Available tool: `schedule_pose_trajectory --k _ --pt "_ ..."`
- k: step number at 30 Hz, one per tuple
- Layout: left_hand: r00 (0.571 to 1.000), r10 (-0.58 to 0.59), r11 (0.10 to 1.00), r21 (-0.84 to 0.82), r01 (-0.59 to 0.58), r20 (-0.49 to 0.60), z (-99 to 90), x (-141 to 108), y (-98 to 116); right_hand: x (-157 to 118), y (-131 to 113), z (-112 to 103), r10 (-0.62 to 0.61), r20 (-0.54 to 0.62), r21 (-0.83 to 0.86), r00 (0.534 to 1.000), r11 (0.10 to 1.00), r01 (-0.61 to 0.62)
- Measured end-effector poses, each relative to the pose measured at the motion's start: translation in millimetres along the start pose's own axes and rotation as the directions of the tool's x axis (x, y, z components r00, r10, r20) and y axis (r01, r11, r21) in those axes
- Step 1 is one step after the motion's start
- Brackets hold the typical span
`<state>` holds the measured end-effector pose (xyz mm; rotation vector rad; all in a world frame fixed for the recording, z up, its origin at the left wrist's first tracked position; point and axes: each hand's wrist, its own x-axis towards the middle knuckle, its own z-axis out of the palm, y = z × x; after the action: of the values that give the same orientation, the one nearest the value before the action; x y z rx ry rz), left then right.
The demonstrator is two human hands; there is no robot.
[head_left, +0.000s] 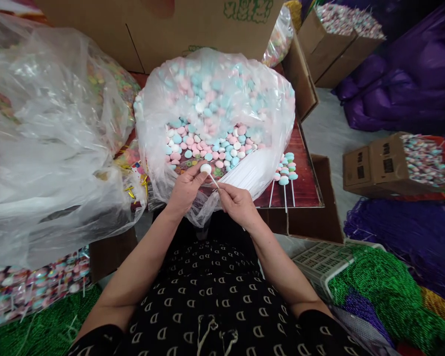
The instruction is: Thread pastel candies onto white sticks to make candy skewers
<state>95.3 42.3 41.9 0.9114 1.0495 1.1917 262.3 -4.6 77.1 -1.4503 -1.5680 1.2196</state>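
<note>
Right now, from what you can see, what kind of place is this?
Probably a small workshop or packing room. There's a big plastic bag of pastel round pieces, stick pops with stacked pieces beside it, and cardboard boxes heaped with small items.

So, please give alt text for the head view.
Left hand holds a round white candy-like piece, right hand a thin white stick meeting it. Ahead, a translucent plastic bag holds pink, blue and white pieces, with skewered pastel stacks to the right.
</note>
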Motion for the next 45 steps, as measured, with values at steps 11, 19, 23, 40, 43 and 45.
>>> schedule_pose_trajectory --k 11,19,23,40,43,45 --pt "0.997 0.072 0.975 0.214 -0.066 -0.019 -5.3 3 -7 -2 -4 -3 -0.013 -0.021 -0.124 1.000 0.992 0.010" --pt "0.971 0.232 0.772 0.599 -0.215 0.050 -3.9 -6 -6 -1 -1 6 0.023 -0.048 -0.042 0.999 0.999 -0.025" --pt "0.963 0.265 0.698 0.678 -0.229 0.052 -3.4 -6 -5 0 4 11 0.106 -0.046 0.061 0.993 0.993 -0.103" --pt "0.885 0.367 0.500 0.741 -0.448 0.287 11.0 -10 -12 -2 22 9 0.193 -0.038 0.207 0.980 0.961 -0.181" --pt "0.893 0.351 0.553 0.707 -0.441 0.282 12.8 -12 -14 5 23 5 0.200 -0.049 0.192 0.979 0.963 -0.187" --pt "0.909 0.338 0.591 0.696 -0.407 0.245 11.8 -13 -15 4 21 0 0.156 -0.034 0.117 0.987 0.982 -0.151"
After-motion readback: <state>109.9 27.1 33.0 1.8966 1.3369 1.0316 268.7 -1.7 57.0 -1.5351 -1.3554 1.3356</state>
